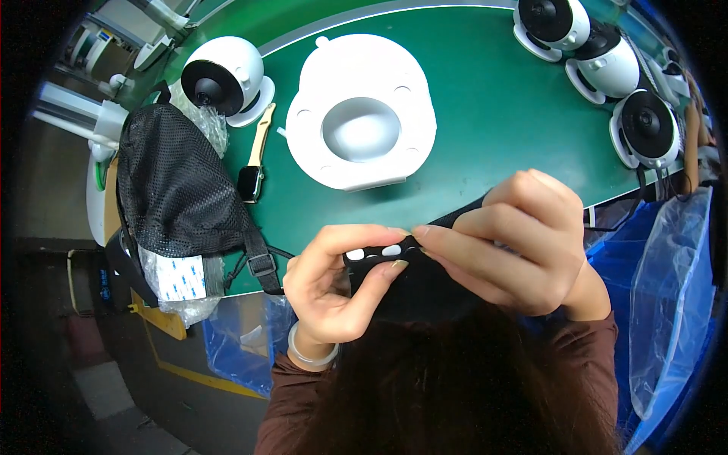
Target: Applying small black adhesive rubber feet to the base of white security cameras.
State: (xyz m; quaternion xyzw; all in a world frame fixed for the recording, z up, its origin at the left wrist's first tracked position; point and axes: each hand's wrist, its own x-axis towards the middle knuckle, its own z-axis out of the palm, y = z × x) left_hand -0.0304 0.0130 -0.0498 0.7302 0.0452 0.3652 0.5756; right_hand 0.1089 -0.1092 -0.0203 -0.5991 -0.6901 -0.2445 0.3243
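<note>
Close to my body, just over the near edge of the green table, both hands meet at a small black piece point(374, 253) with white oval spots along it. My left hand point(326, 288) pinches it between thumb and forefinger; a pale bangle circles that wrist. From the other side, the fingertips of my right hand point(527, 246) are closed on its right end. Dark material shows behind and below the fingers, and I cannot tell where the piece ends. Beyond my hands lies a white rounded fixture point(303, 144) with an oval hollow in its middle.
On the left are a black mesh bag point(178, 178), a smartwatch point(251, 182) with a tan strap and a white ball-shaped camera point(225, 76). Several similar cameras point(644, 129) stand at the far right. Blue bins lined with clear plastic point(667, 303) flank the table point(500, 98).
</note>
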